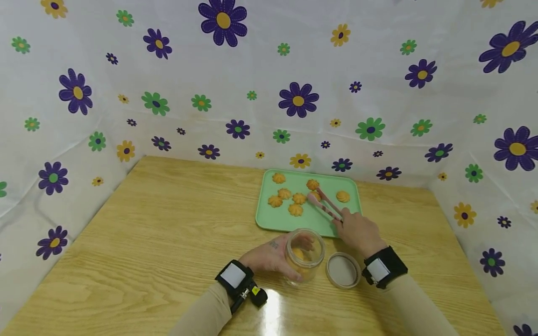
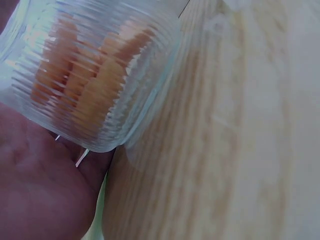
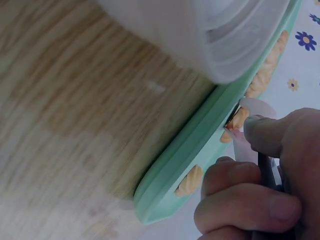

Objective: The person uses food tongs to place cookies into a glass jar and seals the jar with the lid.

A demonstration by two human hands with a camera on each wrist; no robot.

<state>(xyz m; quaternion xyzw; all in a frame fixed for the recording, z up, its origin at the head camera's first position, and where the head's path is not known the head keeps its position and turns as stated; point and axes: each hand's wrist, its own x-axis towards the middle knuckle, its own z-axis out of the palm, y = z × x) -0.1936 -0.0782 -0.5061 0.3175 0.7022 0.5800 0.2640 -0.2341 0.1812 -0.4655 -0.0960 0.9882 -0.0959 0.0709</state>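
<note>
My left hand (image 1: pixel 273 257) grips a clear ribbed glass jar (image 1: pixel 306 268) from its left side, and the jar stands on the table. Several cookies (image 2: pixel 95 75) lie inside it, seen through the glass in the left wrist view. My right hand (image 1: pixel 360 229) holds pink tongs (image 1: pixel 329 210), whose tips reach over a green tray (image 1: pixel 265 219). Between the tips sits a ridged cookie (image 1: pixel 315 196) on the tray. Other golden cookies (image 1: pixel 295 210) are spread about it, with one (image 1: pixel 343 196) alone at the right.
A round lid (image 1: pixel 343 270) lies on the wooden table (image 1: pixel 176 224) just right of the jar, close under my right wrist. Behind and at both sides of the table hangs a white cloth (image 1: pixel 252 60) with printed flowers.
</note>
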